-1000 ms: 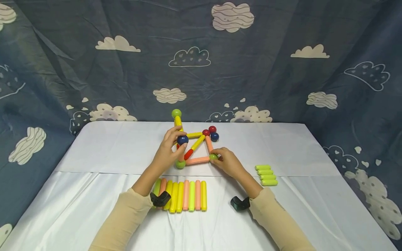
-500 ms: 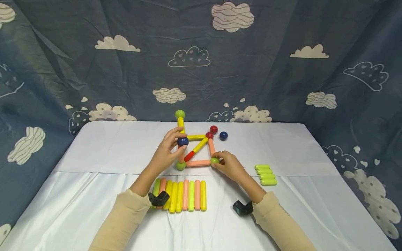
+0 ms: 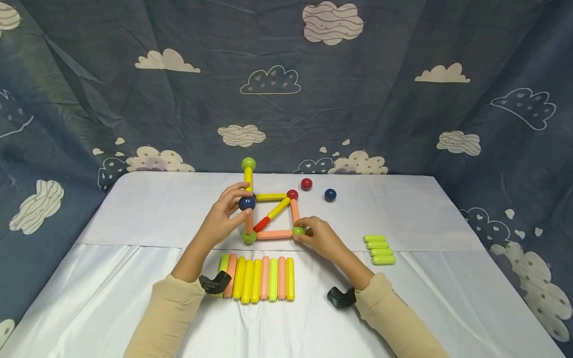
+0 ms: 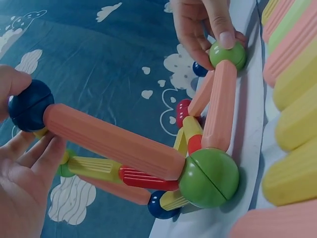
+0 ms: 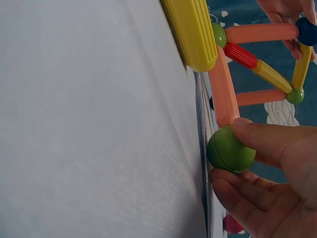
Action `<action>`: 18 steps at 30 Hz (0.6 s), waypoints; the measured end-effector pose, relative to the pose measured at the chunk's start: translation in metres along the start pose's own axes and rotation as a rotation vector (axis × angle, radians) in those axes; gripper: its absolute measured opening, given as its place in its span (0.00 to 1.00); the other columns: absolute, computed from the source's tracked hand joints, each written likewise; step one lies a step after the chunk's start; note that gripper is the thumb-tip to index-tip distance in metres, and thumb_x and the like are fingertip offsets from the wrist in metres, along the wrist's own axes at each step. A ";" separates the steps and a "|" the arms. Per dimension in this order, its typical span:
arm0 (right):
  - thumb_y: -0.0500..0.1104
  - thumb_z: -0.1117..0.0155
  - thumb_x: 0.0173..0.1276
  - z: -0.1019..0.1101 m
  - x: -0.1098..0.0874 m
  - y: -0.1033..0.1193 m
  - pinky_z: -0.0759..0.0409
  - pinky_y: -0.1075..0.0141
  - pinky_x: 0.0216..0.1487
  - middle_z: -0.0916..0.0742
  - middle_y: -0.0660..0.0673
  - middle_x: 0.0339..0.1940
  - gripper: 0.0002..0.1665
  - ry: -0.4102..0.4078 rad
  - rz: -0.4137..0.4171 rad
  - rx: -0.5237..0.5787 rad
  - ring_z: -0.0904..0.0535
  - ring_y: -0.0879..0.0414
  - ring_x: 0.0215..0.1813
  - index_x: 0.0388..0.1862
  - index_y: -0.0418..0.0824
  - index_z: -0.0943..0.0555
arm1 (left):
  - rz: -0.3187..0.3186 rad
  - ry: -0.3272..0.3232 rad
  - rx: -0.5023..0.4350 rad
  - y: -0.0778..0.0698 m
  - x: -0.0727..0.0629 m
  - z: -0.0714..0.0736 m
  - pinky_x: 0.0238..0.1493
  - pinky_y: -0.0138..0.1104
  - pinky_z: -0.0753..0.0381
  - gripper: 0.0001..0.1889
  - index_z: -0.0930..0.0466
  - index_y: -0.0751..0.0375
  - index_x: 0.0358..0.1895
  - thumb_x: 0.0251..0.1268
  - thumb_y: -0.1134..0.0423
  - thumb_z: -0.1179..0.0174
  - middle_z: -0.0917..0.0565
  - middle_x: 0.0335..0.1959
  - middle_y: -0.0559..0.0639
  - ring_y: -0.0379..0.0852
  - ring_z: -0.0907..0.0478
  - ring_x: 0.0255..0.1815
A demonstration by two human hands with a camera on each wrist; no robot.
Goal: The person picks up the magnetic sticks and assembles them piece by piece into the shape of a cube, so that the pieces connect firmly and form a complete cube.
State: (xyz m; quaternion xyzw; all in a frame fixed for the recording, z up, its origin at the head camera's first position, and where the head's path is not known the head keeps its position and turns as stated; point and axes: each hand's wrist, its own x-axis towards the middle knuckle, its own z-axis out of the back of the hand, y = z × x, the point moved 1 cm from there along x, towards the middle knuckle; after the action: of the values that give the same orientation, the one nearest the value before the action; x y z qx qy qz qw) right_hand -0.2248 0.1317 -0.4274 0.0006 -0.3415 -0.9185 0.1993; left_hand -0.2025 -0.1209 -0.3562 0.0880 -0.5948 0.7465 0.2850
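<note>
A frame of magnetic sticks and balls stands on the white cloth in the head view. My left hand (image 3: 219, 219) pinches a dark blue ball (image 3: 246, 203) between thumb and fingers; in the left wrist view, a salmon stick (image 4: 116, 141) joins this ball to a green corner ball (image 4: 208, 177). With thumb and fingertips, my right hand (image 3: 322, 238) pinches another green ball (image 5: 231, 148) at the right front corner. A salmon stick (image 3: 274, 234) links the two green corners. At the back are a red ball (image 3: 292, 194) and a yellow stick (image 3: 270, 197). A top green ball (image 3: 248, 163) caps a yellow stick.
Several yellow, salmon and green sticks (image 3: 256, 281) lie in a row in front of the frame. Several short green rods (image 3: 379, 249) lie at the right. Behind the frame sit a loose red ball (image 3: 306, 184) and a loose blue ball (image 3: 330, 195). A cloud-patterned curtain (image 3: 380, 109) hangs behind.
The frame has first shifted a little right and nearer, then left, with both hands still holding its balls. The loose blue ball has rolled right, and the loose red ball now sits apart from the frame.
</note>
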 end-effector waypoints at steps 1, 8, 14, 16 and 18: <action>0.39 0.32 0.54 0.000 0.000 0.000 0.24 0.68 0.36 0.21 0.49 0.33 0.16 0.002 0.001 0.000 0.25 0.58 0.32 0.43 0.39 0.20 | 0.000 0.006 -0.003 -0.001 0.000 0.001 0.58 0.45 0.37 0.16 0.32 0.77 0.50 0.58 0.77 0.45 0.40 0.62 0.64 0.57 0.36 0.58; 0.42 0.32 0.55 0.002 -0.004 0.003 0.24 0.66 0.39 0.22 0.45 0.40 0.21 0.014 -0.018 -0.016 0.26 0.55 0.37 0.48 0.41 0.22 | -0.001 0.029 -0.022 0.003 0.002 0.003 0.58 0.44 0.36 0.17 0.33 0.78 0.50 0.57 0.77 0.45 0.40 0.62 0.65 0.56 0.35 0.58; 0.46 0.32 0.56 0.002 -0.030 0.015 0.26 0.67 0.35 0.24 0.45 0.41 0.29 0.038 0.022 0.006 0.28 0.54 0.37 0.55 0.41 0.28 | 0.042 0.026 -0.027 0.002 0.001 0.004 0.59 0.44 0.38 0.17 0.33 0.76 0.51 0.58 0.76 0.44 0.41 0.63 0.63 0.55 0.36 0.59; 0.47 0.32 0.55 -0.001 -0.041 0.021 0.28 0.68 0.31 0.24 0.46 0.36 0.30 0.093 0.036 0.015 0.30 0.56 0.33 0.56 0.40 0.29 | 0.055 0.028 -0.020 0.001 0.000 0.004 0.60 0.43 0.38 0.17 0.33 0.76 0.51 0.59 0.75 0.44 0.41 0.63 0.62 0.55 0.36 0.59; 0.49 0.33 0.55 -0.006 -0.049 0.027 0.31 0.69 0.25 0.25 0.48 0.30 0.32 0.165 0.032 -0.022 0.32 0.59 0.28 0.57 0.41 0.30 | 0.060 0.030 -0.013 0.001 0.000 0.005 0.60 0.43 0.39 0.17 0.33 0.75 0.52 0.59 0.75 0.44 0.41 0.63 0.61 0.54 0.37 0.59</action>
State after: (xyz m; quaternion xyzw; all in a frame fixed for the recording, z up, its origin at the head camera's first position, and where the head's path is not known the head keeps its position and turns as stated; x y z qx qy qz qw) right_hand -0.1691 0.1275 -0.4221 0.0686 -0.3137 -0.9157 0.2416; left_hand -0.2042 -0.1253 -0.3555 0.0571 -0.5976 0.7522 0.2717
